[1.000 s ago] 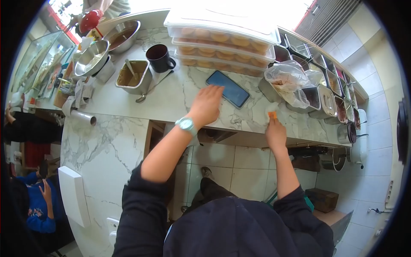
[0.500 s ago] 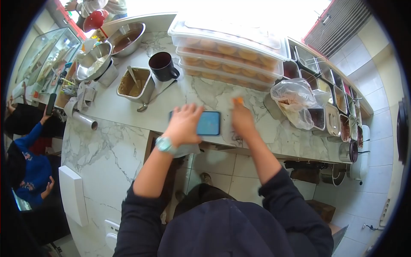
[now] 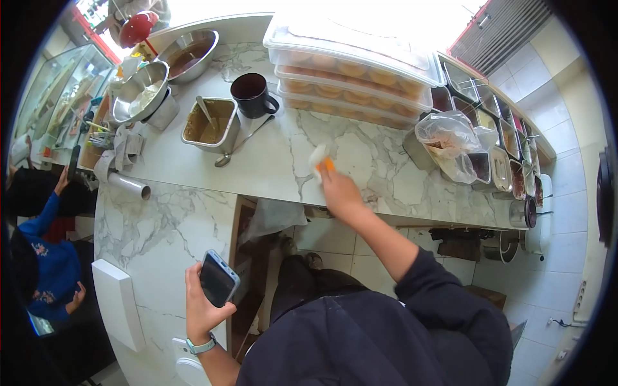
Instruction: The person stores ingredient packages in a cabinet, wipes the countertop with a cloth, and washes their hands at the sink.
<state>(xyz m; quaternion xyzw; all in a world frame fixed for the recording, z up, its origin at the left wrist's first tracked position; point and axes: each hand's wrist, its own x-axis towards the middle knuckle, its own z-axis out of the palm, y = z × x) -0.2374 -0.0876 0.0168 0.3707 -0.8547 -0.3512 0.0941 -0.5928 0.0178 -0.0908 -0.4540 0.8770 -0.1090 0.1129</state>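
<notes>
In the lower left, my left hand, with a watch on its wrist, grips a smartphone with a dark screen, held above the side counter. My right hand is closed on a small orange-and-white object against the marble-patterned countertop. The object looks like a sponge, but its white part is blurred. Left of that hand lie a long-handled spoon, a rectangular metal container with brown contents and a utensil, and a dark mug.
Stacked lidded plastic boxes of round, pale-orange food stand at the back. Sauce and topping containers and a plastic bag line the right. Metal bowls and a grey roll sit left. Another person is at far left.
My left hand has lifted the phone off the countertop and brought it down and left, close to my body. My right hand has shifted left with the orange-and-white object.
</notes>
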